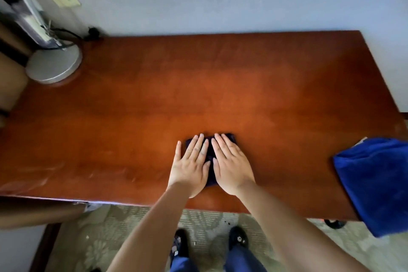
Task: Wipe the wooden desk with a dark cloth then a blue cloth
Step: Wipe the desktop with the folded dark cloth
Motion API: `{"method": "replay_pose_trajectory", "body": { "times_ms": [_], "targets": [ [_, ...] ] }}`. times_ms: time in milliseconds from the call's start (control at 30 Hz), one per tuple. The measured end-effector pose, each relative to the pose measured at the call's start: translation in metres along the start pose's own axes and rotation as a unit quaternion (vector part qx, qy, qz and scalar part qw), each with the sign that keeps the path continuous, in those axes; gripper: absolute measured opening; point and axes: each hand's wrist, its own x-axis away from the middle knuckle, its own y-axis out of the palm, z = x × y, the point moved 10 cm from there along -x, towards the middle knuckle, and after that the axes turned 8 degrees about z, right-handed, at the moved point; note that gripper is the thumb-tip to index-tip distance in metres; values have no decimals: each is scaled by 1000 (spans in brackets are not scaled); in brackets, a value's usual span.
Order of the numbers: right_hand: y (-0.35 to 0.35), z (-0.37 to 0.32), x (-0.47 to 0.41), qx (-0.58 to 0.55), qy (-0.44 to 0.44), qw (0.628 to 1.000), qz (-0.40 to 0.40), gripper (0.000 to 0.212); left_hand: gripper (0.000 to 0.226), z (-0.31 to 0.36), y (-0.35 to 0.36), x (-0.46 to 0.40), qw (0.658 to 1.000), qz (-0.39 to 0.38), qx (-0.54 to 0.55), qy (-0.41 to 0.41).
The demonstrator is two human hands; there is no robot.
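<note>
Pale blue-grey wall behind, a reddish wooden desk (220, 86) fills the head view, its polished top showing faint streaks near the front left corner. Both hands lie flat, fingers straight, side by side on a small folded dark cloth (209, 157) a little back from the middle of the desk's front edge: the left hand (191, 161) covers the cloth's left part, with its thumb and outer fingers out on bare wood, and the right hand (231, 164) covers its right part. Neither hand grips the cloth; the palms press it down, most likely so the whole pad rubs the wood evenly as it is pushed. A blue cloth (375, 183) waits draped over the desk's front right corner, well apart from the hands, seemingly kept within reach for the second pass. At the back left corner stands the round grey base of a desk lamp (54, 66), its cord (72, 36) running to the wall. Below the front edge, patterned carpet (136, 234) and the person's dark shoes (238, 238) show.
</note>
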Motion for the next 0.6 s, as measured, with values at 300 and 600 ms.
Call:
{"method": "replay_pose_trajectory", "body": {
  "times_ms": [300, 600],
  "targets": [
    [2, -26, 30, -18, -30, 999, 10, 56, 65, -13, 8, 40, 998, 24, 15, -50],
    [8, -59, 15, -32, -58, 997, 31, 55, 60, -47, 9, 50, 997, 57, 11, -45]
  ]
}}
